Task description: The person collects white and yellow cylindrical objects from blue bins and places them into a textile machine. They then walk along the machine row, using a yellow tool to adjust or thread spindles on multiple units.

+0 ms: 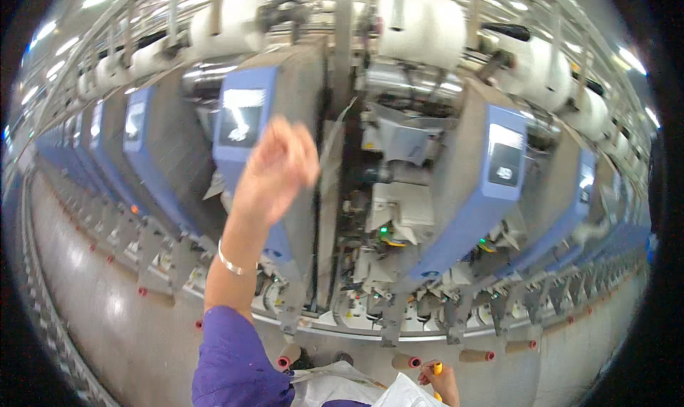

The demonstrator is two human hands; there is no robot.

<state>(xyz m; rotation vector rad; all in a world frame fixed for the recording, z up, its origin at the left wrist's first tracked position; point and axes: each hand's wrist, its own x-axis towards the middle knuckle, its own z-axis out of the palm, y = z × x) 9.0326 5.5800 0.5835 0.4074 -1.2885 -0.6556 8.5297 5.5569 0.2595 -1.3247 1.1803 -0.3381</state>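
My left hand (281, 172) is raised in front of a blue machine panel (229, 166). Its fingers look curled but are smeared by motion, so whether they hold anything is unclear. A silver bracelet (231, 261) circles that wrist below the hand. Low in the view, close to my body, my right hand (445, 384) is closed around a slim yellow tool (438, 369), whose kind I cannot make out. Above and right of my left hand, a white yarn package (422, 31) rests over a shiny metal drum (413, 83).
Similar winding units with blue panels (467, 200) curve away to both sides, topped by white yarn packages (226, 24). A grey upright post (344, 44) stands between two units. Cones with red ends (406, 362) appear along the lower edge. A green light (385, 230) glows on one unit.
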